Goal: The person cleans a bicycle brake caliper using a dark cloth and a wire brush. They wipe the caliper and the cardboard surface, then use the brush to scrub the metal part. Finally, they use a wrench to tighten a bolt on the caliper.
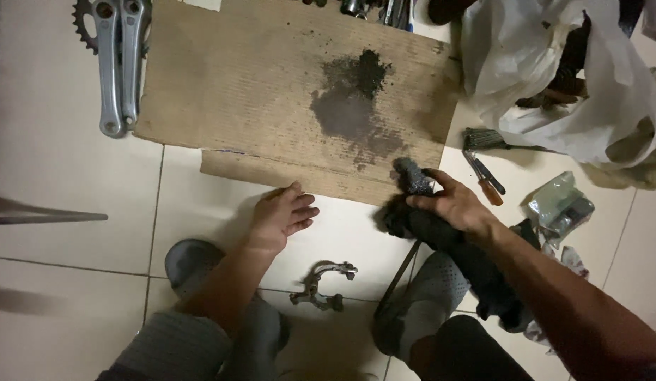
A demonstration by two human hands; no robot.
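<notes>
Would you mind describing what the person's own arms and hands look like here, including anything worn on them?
Both forearms are bare, with no sleeves reaching into view. The left hand and right hand wear no gloves, and no watch, ring or bracelet shows. The dim light hides finer detail, so I cannot tell whether the fingers are soiled.

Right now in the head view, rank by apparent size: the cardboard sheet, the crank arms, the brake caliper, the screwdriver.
1. cardboard sheet, largest by far
2. crank arms
3. brake caliper
4. screwdriver, smallest

The caliper lies nearer the camera, so its lead over the screwdriver is unsure.
</notes>
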